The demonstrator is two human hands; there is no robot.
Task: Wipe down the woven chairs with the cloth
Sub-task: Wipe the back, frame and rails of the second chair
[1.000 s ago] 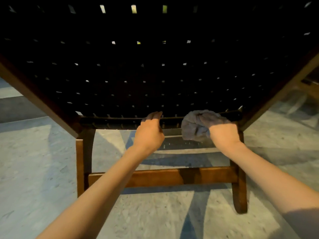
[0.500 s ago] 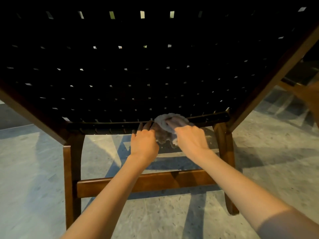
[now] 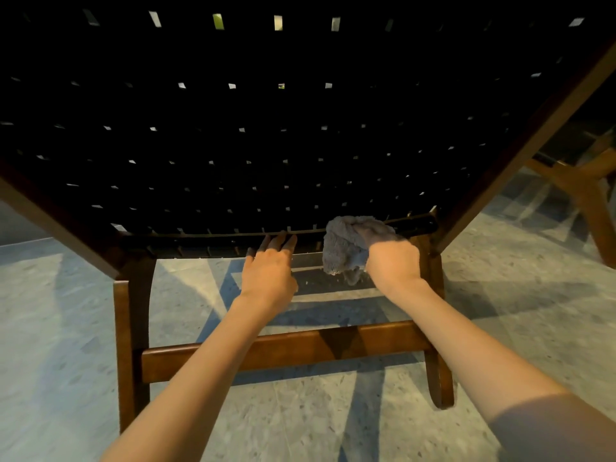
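Observation:
A woven chair (image 3: 300, 135) with dark webbing and a brown wooden frame fills the upper view, seen from behind and below. My right hand (image 3: 393, 265) grips a bunched grey cloth (image 3: 346, 248) and presses it against the lower rail of the webbing, near the right end. My left hand (image 3: 270, 271) rests on the same rail a little left of the cloth, with fingers extended and their tips on the rail.
A wooden crossbar (image 3: 283, 351) spans between the chair's two rear legs below my forearms. Part of a second wooden chair frame (image 3: 586, 181) stands at the right edge. The floor (image 3: 56, 345) is pale speckled stone with striped shadows.
My right hand slid the cloth left along the rail until it met my left hand, then back right to the rail's right part. My left hand stayed on the rail.

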